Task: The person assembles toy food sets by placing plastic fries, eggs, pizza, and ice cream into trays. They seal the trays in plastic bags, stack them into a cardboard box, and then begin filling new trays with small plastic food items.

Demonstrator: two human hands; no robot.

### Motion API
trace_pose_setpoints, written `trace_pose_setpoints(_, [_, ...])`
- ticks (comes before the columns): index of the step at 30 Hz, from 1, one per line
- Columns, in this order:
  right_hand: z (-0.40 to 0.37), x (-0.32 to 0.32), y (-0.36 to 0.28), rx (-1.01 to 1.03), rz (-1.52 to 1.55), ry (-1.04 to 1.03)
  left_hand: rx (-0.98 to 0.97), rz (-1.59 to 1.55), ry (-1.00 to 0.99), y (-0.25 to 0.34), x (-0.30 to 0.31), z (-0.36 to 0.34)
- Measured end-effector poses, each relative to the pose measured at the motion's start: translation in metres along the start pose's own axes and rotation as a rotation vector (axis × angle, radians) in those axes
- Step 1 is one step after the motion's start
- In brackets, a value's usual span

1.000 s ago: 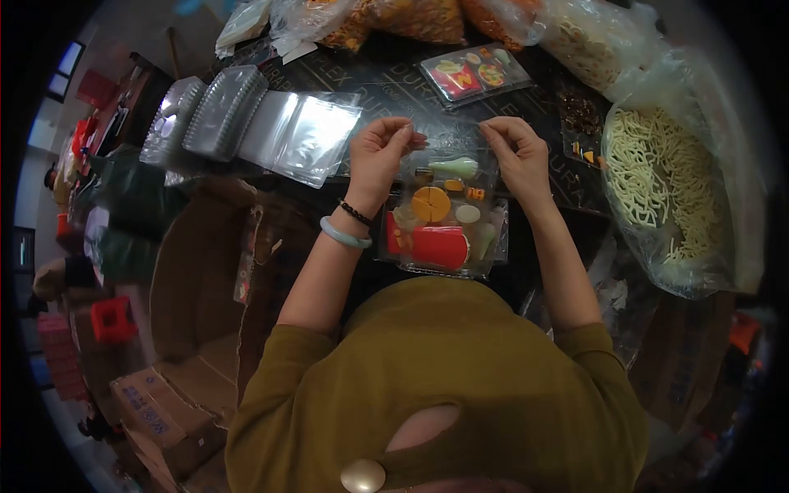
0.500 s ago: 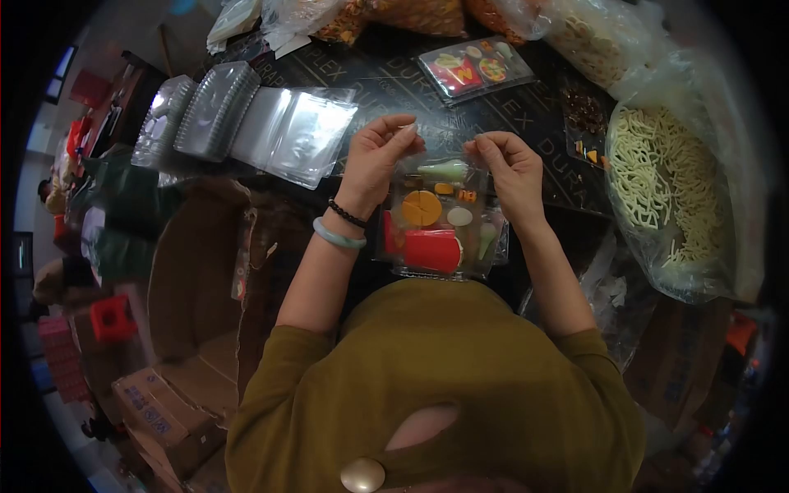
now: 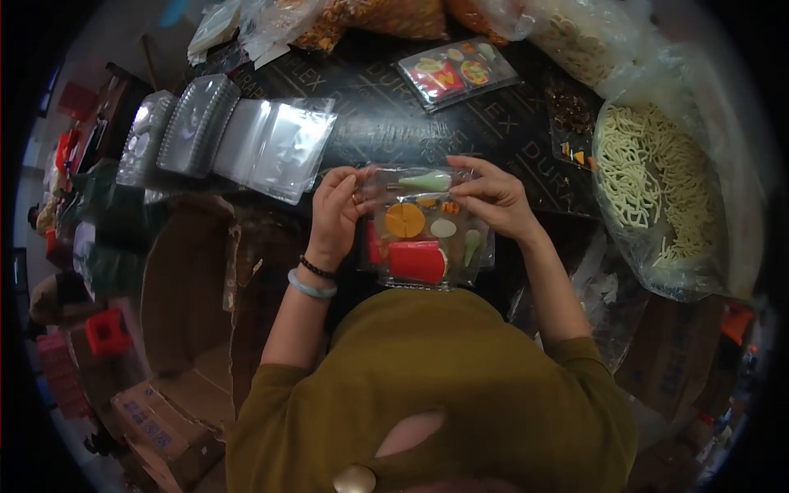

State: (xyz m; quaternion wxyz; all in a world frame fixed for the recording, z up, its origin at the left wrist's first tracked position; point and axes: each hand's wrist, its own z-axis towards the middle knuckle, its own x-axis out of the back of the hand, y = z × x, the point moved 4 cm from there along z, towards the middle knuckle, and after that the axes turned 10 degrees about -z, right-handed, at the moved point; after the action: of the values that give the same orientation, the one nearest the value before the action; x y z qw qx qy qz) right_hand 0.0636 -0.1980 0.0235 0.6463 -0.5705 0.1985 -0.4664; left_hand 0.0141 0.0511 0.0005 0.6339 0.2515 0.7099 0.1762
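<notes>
A clear plastic packet [image 3: 415, 238] lies at the table's near edge, just above my lap. Inside it show a red piece [image 3: 417, 261], an orange disc [image 3: 404, 220], a white oval [image 3: 443, 228] and pale green pieces. My left hand [image 3: 337, 211], with a dark beaded bracelet and a pale bangle on the wrist, is closed on the packet's upper left corner. My right hand [image 3: 493, 200] pinches its upper right corner. Both grip the clear film along the top.
Stacked clear trays [image 3: 197, 127] and clear bags [image 3: 278, 146] lie at the left. A filled packet [image 3: 458, 72] sits farther back. A large bag of pale noodle-like strands [image 3: 629, 168] stands right. Cardboard boxes [image 3: 168, 427] are lower left.
My hands have come down onto the packet's top corners, and the top film is now folded down over the upper green piece. The camera view has shifted slightly.
</notes>
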Motion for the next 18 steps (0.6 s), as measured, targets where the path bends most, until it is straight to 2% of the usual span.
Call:
trace_pose_setpoints(2, [0.0, 0.001, -0.006, 0.042, -0.054, -0.024, -0.072, 0.328, 0.117, -0.01, -0.024, -0.005])
trace_pose_setpoints(3, [0.001, 0.001, -0.008, 0.085, -0.105, -0.073, -0.088, 0.527, 0.109, -0.019, -0.014, -0.004])
trace_pose_setpoints(6, [0.004, 0.026, -0.025, 0.036, -0.001, -0.271, -0.453, 0.785, -0.022, 0.026, -0.078, -0.037])
trace_pose_setpoints(7, [0.01, 0.039, -0.023, 0.008, 0.187, -0.16, -0.691, 0.994, -0.129, 0.048, -0.109, -0.051])
trace_pose_setpoints(8, [0.022, 0.061, -0.023, 0.023, 0.119, -0.078, -0.93, 1.196, -0.237, 0.063, -0.135, -0.067])
trace_pose_setpoints(9, [0.039, 0.076, -0.018, -0.043, -0.05, 0.088, -0.92, 1.298, -0.376, 0.065, -0.15, -0.078])
trace_pose_setpoints(10, [0.061, 0.092, -0.012, -0.056, -0.456, 0.118, -0.935, 1.434, -0.572, 0.052, -0.159, -0.08])
trace_pose_setpoints(11, [0.084, 0.104, 0.004, -0.078, -0.616, 0.154, -0.94, 1.429, -0.677, 0.031, -0.161, -0.076])
trace_pose_setpoints(12, [0.107, 0.115, 0.025, -0.099, -0.774, 0.196, -0.767, 1.562, -0.74, 0.005, -0.151, -0.075])
trace_pose_setpoints(14, [0.148, 0.137, 0.074, -0.063, -0.975, 0.297, -0.378, 1.558, -0.758, -0.045, -0.124, -0.057])
trace_pose_setpoints(16, [0.183, 0.151, 0.115, -0.053, -0.967, 0.279, -0.056, 1.524, -0.781, -0.09, -0.064, -0.044])
trace_pose_setpoints(17, [0.191, 0.155, 0.126, -0.049, -0.966, 0.27, -0.072, 1.539, -0.793, -0.092, -0.063, -0.042])
trace_pose_setpoints(18, [0.194, 0.154, 0.13, -0.108, -0.962, 0.208, -0.013, 1.423, -0.796, -0.088, -0.067, -0.039])
